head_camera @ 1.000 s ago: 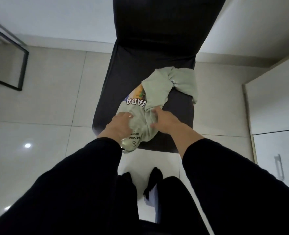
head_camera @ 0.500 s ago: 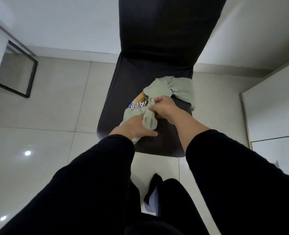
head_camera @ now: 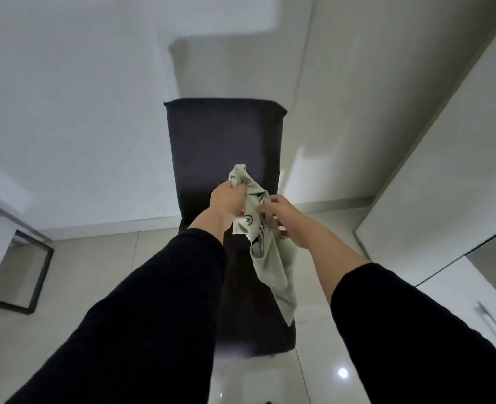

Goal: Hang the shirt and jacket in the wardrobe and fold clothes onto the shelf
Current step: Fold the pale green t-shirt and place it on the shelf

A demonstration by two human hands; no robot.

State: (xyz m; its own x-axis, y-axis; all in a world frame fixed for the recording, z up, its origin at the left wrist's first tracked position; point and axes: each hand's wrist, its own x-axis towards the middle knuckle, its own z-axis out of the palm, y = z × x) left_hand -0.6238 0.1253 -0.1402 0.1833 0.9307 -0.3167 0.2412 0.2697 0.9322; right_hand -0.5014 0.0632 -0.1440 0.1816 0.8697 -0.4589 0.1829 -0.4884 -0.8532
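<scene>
The left hand (head_camera: 227,201) grips a bunched upper part of the pale green T-shirt (head_camera: 270,258), fingers curled round the cloth, while the right hand (head_camera: 278,212) pinches the fabric just beside it at the neck seam — the two hands close together, both in black sleeves. The shirt hangs from them in the air, its lower part trailing down in front of the dark chair (head_camera: 223,147), above the seat. Behind stand a pale wall and a glossy tiled floor (head_camera: 89,272); white wardrobe doors (head_camera: 444,182) rise on the right.

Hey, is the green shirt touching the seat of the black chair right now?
Cannot tell. In the head view both hands, left hand and right hand, hold the shirt up, but its hanging tail overlaps the chair seat, hiding any gap.
</scene>
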